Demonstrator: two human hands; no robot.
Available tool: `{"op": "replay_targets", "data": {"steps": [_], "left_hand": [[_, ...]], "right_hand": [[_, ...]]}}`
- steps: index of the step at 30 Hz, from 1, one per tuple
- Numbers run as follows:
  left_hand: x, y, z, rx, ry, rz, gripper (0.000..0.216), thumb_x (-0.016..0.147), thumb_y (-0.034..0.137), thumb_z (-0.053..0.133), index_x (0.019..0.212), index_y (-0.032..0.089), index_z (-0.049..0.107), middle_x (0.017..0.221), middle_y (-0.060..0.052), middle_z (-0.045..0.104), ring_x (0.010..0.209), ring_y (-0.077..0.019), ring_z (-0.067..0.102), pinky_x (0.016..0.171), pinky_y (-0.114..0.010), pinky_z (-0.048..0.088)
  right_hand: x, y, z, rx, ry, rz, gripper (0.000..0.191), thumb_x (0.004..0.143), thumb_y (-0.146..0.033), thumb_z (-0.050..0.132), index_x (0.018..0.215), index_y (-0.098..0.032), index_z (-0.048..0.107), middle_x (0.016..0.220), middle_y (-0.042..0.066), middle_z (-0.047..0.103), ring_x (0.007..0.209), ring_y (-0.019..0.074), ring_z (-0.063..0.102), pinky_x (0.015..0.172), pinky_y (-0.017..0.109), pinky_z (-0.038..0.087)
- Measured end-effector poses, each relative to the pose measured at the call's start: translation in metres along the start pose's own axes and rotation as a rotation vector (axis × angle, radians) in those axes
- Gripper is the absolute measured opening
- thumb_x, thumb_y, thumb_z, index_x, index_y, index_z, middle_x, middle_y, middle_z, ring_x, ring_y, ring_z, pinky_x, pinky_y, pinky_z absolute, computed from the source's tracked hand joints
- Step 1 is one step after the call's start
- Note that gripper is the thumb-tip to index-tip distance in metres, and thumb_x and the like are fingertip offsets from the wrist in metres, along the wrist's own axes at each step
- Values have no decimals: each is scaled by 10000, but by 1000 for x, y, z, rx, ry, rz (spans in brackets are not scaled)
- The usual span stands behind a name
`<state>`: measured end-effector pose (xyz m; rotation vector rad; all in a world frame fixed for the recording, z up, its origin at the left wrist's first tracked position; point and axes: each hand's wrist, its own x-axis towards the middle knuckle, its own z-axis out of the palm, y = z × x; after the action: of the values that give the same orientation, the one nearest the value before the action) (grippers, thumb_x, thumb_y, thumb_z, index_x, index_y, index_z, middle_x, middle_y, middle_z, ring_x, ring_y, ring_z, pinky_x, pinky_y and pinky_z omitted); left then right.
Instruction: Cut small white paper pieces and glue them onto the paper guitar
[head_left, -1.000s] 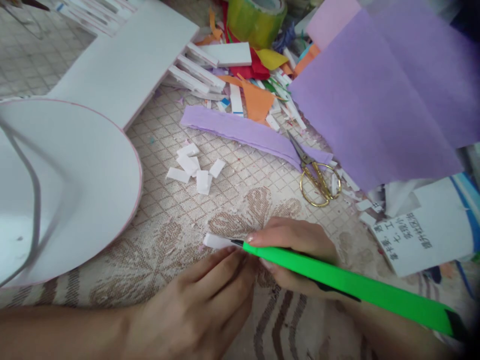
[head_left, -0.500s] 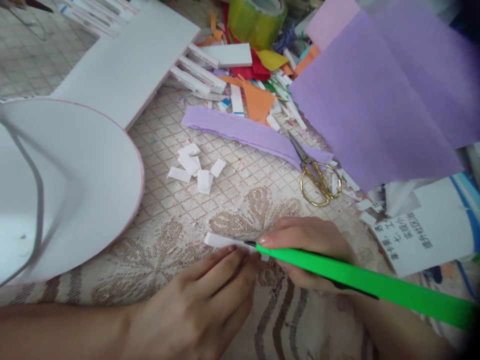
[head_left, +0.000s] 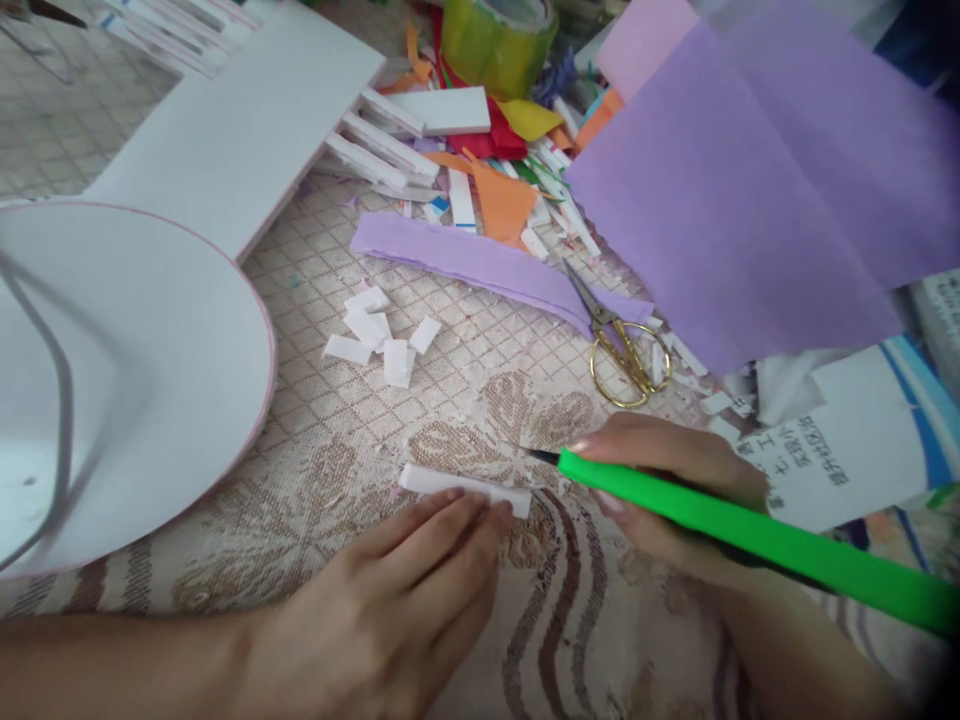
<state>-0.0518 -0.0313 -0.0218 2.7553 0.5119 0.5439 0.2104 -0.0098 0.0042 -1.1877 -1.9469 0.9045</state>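
Note:
My left hand [head_left: 420,590] presses its fingertips on a small white foam strip [head_left: 427,480], pinning it to the patterned cloth. Part of the strip lies hidden under those fingers. In my right hand [head_left: 660,480] is a green craft knife [head_left: 712,530], gripped near its front end. Its thin dark blade points left and stands apart from the strip, to the upper right of it. Several small cut white pieces [head_left: 367,328] lie in a loose heap beyond my left hand. Gold-handled scissors [head_left: 621,350] rest just past my right hand.
A round white board [head_left: 180,380] and a white foam board [head_left: 247,120] with slats take up the left. Purple sheets [head_left: 735,200] spread at the right. A purple folded strip [head_left: 450,255], coloured scraps [head_left: 506,200] and a tape roll [head_left: 499,50] lie toward the back.
My right hand has drawn the craft knife back to the right, off the white strip. More of the strip now shows. My left hand stays on it; the view has shifted slightly.

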Motion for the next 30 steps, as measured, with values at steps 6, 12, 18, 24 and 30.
{"op": "replay_targets", "data": {"steps": [6, 12, 18, 24, 30], "left_hand": [[-3, 0, 2, -4, 13, -3, 323, 966, 172, 403, 1182, 105, 633, 1379, -110, 550, 1273, -253, 491, 1012, -346, 490], [-4, 0, 5, -7, 15, -14, 329, 968, 160, 393, 1198, 114, 624, 1389, -100, 543, 1293, -246, 473, 1025, -349, 473], [-6, 2, 6, 2, 41, -26, 323, 955, 138, 396, 1178, 120, 630, 1380, -98, 550, 1292, -243, 474, 1035, -358, 460], [-6, 2, 5, 0, 20, -26, 343, 961, 133, 372, 1192, 119, 624, 1387, -91, 546, 1288, -239, 471, 1024, -349, 466], [-6, 1, 4, -11, -1, -24, 317, 951, 166, 427, 1207, 119, 608, 1409, -105, 524, 1305, -242, 453, 1028, -345, 454]], "right_hand": [[-8, 6, 4, 79, -77, 139, 363, 914, -164, 555, 1226, -335, 632, 957, -2, 728, 637, 130, 666, 603, 265, 554], [-22, 4, 6, -101, -76, 132, 329, 864, -127, 617, 1133, -311, 655, 936, 23, 623, 794, 161, 628, 644, 272, 518], [-18, 6, 19, -152, -194, -10, 201, 901, -142, 563, 1034, -247, 671, 889, 23, 589, 807, 154, 577, 670, 274, 476], [-22, 8, 21, -210, -72, 57, 208, 913, -167, 548, 1033, -275, 680, 859, 6, 580, 745, 146, 574, 610, 265, 465], [-27, 14, 13, 108, 413, 138, 277, 866, -338, 640, 1140, -313, 606, 933, 33, 655, 774, 196, 639, 642, 334, 536]]}}
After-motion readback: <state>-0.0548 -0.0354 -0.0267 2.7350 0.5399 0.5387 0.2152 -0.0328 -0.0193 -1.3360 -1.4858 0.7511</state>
